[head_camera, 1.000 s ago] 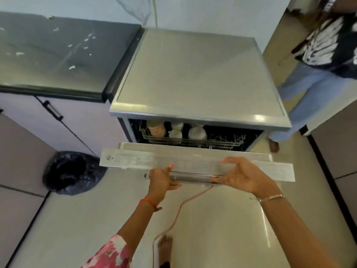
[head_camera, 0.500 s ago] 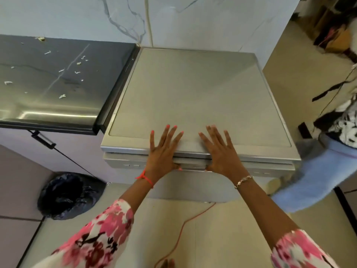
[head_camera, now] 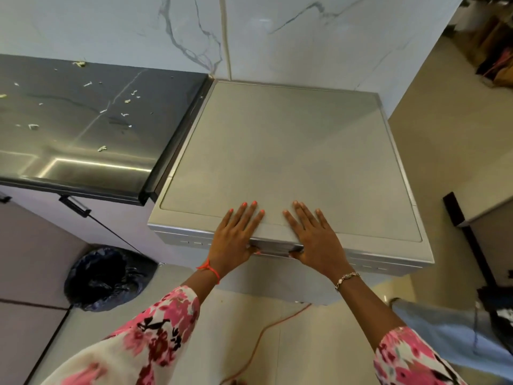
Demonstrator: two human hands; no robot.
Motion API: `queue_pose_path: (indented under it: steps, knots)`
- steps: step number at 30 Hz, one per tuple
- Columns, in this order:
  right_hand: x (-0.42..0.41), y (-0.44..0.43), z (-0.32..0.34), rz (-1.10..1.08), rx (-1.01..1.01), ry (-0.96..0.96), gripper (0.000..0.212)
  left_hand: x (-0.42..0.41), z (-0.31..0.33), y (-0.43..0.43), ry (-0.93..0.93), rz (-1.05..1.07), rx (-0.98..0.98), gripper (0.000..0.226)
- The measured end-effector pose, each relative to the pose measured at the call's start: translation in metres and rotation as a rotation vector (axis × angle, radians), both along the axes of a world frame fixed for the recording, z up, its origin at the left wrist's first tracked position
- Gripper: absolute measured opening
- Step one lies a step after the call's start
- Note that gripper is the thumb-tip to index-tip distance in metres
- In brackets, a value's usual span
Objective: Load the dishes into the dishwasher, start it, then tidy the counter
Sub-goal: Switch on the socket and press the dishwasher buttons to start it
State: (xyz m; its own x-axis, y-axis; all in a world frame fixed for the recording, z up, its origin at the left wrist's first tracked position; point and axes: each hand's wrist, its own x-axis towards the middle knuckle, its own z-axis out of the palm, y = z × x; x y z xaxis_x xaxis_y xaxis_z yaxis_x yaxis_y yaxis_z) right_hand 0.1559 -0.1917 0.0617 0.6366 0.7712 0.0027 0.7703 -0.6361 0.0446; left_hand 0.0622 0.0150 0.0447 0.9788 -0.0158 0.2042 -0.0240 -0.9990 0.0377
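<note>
Dishwasher [head_camera: 277, 151]: a grey box in the middle of the frame, seen from above. Its flat top fills the centre and its door [head_camera: 374, 266] is closed along the lower edge.
Hidden: racks and dishes are out of sight behind the door. The front face is steeply foreshortened and partly covered by the forearms, and the marks on the door's top strip are too small to read.
Edges: the left side sits just beside the counter [head_camera: 83, 120] and the back is against the marble wall [head_camera: 277, 37]. The right side borders bare floor.
Left hand [head_camera: 236, 234]: lies flat on the top's front edge, left of centre. The fingers are straight and spread and grasp nothing; the thumb is down at the door's rim.
Right hand [head_camera: 316, 234]: mirrors it just to the right, apart from the left hand, palm down and fingers straight.
Counter: upper left, dark and glossy, strewn with pale crumbs [head_camera: 127, 101], cut off at the left edge of the frame.
Floor: a black bin bag [head_camera: 108, 279] at lower left and an orange cable [head_camera: 261, 337] at lower centre. Another person's light-blue clothing [head_camera: 449, 334] is cut off at lower right.
</note>
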Motion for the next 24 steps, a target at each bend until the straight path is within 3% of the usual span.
queue_pose_path:
  steps: [4, 8, 10, 12, 15, 17, 20, 24]
  knots:
    - [-0.001, 0.003, 0.005, -0.023, -0.03, 0.045, 0.118, 0.0, 0.005, -0.003, 0.021, 0.008, 0.006, 0.103]
    - [0.001, 0.002, 0.012, -0.037, -0.045, 0.153, 0.119, 0.0, 0.012, -0.004, 0.071, 0.012, -0.121, 0.096]
    - [0.005, 0.006, 0.022, -0.028, -0.069, 0.268, 0.113, 0.002, 0.018, 0.002, 0.068, 0.007, -0.233, 0.083]
    - [0.012, 0.015, 0.042, -0.066, -0.083, 0.494, 0.109, 0.009, 0.033, 0.015, 0.078, 0.012, -0.487, 0.076]
    - [0.045, 0.033, 0.079, -0.103, -0.085, 0.712, 0.078, 0.039, 0.046, 0.053, 0.118, 0.046, -0.706, 0.049]
    - [0.08, 0.051, 0.097, -0.113, -0.046, 0.705, 0.059, 0.069, 0.05, 0.084, 0.103, 0.087, -0.687, 0.043]
    - [0.131, 0.081, 0.114, -0.202, 0.105, 0.663, 0.048, 0.116, 0.055, 0.122, 0.083, 0.155, -0.679, 0.04]
    - [0.195, 0.137, 0.138, -0.183, 0.162, 0.581, 0.038, 0.174, 0.06, 0.175, 0.175, 0.124, -0.622, 0.044]
